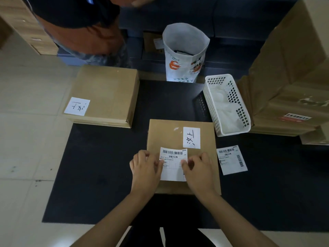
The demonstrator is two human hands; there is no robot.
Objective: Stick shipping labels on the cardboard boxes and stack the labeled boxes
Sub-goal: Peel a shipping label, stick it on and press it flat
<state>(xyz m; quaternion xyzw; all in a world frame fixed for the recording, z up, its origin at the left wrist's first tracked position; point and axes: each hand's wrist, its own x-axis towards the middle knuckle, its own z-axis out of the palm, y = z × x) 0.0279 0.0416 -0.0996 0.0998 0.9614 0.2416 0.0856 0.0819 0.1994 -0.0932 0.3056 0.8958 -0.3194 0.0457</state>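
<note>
A flat cardboard box (169,136) lies in front of me on the black table (99,175), with a white handwritten tag at its far right. A white shipping label (173,163) with a barcode lies on the box's near half. My left hand (145,171) pinches the label's left edge with curled fingers. My right hand (199,168) pinches its right edge the same way. A second shipping label (231,159) lies flat on the table to the right of the box. Another cardboard box (106,93) with a handwritten tag sits at the far left.
A white perforated plastic basket (226,104) stands to the right of the near box. A white printed bag (185,54) stands upright at the table's far edge. Large cardboard boxes (288,72) fill the right side. Another person (80,25) leans in at the far left.
</note>
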